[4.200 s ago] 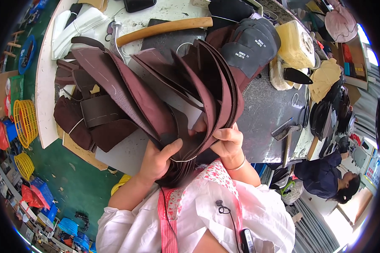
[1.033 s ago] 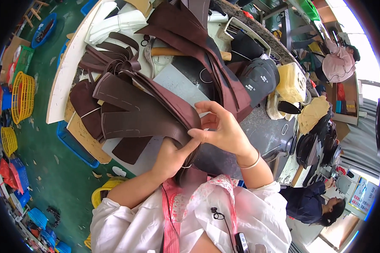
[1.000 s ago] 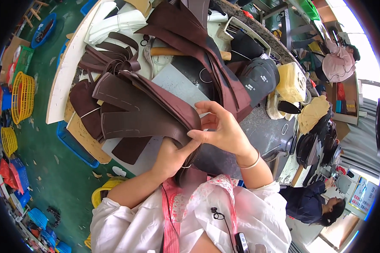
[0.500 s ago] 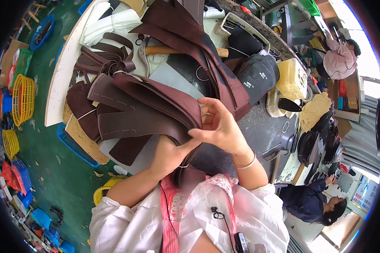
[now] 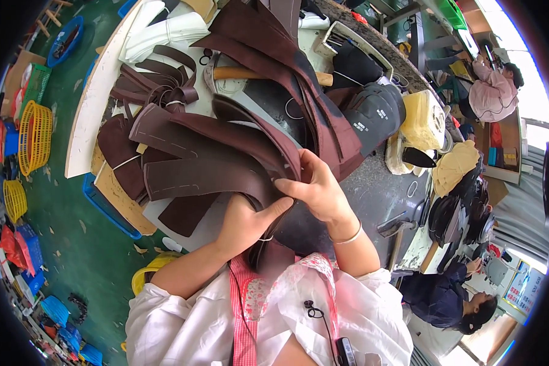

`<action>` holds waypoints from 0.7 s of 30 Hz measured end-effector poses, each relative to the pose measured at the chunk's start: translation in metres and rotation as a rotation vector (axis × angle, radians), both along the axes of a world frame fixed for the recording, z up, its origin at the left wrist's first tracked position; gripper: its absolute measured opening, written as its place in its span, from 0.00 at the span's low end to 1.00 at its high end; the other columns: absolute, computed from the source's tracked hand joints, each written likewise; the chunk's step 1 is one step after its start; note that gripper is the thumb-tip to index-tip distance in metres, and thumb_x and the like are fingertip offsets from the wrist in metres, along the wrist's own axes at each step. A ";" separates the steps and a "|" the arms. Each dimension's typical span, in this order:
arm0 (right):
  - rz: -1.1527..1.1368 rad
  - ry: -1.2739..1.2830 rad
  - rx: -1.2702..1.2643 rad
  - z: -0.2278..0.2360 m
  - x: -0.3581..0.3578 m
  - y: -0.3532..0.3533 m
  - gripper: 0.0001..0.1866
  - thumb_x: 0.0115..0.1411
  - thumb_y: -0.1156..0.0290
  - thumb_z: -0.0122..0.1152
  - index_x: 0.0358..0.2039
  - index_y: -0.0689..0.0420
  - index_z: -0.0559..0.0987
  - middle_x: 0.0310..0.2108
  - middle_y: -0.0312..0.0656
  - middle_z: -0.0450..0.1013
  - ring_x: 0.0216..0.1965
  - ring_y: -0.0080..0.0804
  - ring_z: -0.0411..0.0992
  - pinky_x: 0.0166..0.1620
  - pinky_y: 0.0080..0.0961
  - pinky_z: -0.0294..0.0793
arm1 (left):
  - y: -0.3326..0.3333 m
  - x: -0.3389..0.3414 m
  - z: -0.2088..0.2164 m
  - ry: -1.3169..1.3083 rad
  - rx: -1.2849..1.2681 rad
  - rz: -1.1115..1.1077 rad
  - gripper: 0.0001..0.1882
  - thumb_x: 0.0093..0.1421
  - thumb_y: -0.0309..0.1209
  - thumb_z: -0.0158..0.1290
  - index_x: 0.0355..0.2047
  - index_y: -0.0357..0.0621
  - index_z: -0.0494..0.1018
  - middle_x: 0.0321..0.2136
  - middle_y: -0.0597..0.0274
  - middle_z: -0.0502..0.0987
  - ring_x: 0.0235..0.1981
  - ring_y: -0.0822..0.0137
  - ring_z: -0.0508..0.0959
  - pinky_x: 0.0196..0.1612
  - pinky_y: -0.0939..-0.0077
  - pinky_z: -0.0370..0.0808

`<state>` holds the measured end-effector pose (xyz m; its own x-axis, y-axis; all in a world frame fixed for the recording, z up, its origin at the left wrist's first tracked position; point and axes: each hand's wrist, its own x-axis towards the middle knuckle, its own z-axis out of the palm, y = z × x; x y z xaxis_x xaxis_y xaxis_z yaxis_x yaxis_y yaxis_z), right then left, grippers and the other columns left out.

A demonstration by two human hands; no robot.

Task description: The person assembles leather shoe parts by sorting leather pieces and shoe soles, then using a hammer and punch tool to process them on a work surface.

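Over the near side of the dark worktop point(image 5: 372, 198), out fanned a bundle of brown leathery pieces point(image 5: 198, 177), a white band point(image 5: 265, 240) round its lower end! The left hand point(image 5: 247, 226) had it clasped just above, thumb laid across; the right hand point(image 5: 320, 189), just beside it, held a narrow pinch on the upper pieces' edges. Beyond, a second brown stack point(image 5: 274, 52) lay across a wooden handle point(image 5: 232, 72), and to its right dark grey pieces point(image 5: 375, 107) sat near a yellow container point(image 5: 421, 119)!
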<state>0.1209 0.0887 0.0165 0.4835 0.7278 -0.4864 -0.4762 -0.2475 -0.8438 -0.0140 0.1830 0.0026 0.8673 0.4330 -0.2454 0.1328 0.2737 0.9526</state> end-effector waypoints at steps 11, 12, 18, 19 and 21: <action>-0.111 0.404 0.468 -0.023 0.005 -0.015 0.23 0.49 0.84 0.53 0.49 0.66 0.67 0.35 0.41 0.69 0.36 0.29 0.71 0.38 0.26 0.73 | 0.009 -0.011 -0.012 -0.061 -0.611 -0.097 0.16 0.64 0.29 0.49 0.49 0.33 0.66 0.46 0.60 0.71 0.48 0.72 0.71 0.54 0.76 0.65; -0.109 0.404 0.468 -0.018 0.004 -0.013 0.23 0.49 0.84 0.53 0.49 0.66 0.67 0.35 0.41 0.69 0.36 0.29 0.71 0.38 0.26 0.73 | 0.009 -0.011 -0.013 -0.052 -0.585 -0.107 0.15 0.63 0.29 0.51 0.48 0.33 0.67 0.44 0.61 0.72 0.46 0.73 0.72 0.52 0.77 0.67; 0.096 -0.283 0.076 0.002 -0.001 -0.001 0.32 0.43 0.80 0.72 0.49 0.65 0.68 0.37 0.37 0.71 0.37 0.22 0.70 0.41 0.20 0.71 | 0.009 -0.010 -0.013 -0.031 -0.446 -0.102 0.14 0.60 0.26 0.54 0.46 0.34 0.69 0.42 0.63 0.74 0.43 0.76 0.73 0.46 0.80 0.71; 0.132 -0.201 -0.015 0.010 0.001 -0.001 0.33 0.42 0.80 0.73 0.49 0.65 0.68 0.39 0.38 0.71 0.39 0.22 0.69 0.44 0.20 0.70 | 0.011 -0.009 -0.012 -0.022 -0.449 -0.151 0.14 0.60 0.25 0.55 0.46 0.34 0.69 0.42 0.64 0.74 0.43 0.76 0.73 0.46 0.79 0.71; 0.116 -0.197 -0.021 0.006 0.001 -0.001 0.33 0.41 0.80 0.73 0.49 0.65 0.68 0.39 0.37 0.71 0.39 0.22 0.69 0.45 0.20 0.70 | 0.010 -0.007 -0.012 -0.040 -0.463 -0.130 0.14 0.59 0.25 0.55 0.45 0.34 0.69 0.41 0.64 0.74 0.43 0.76 0.73 0.45 0.79 0.71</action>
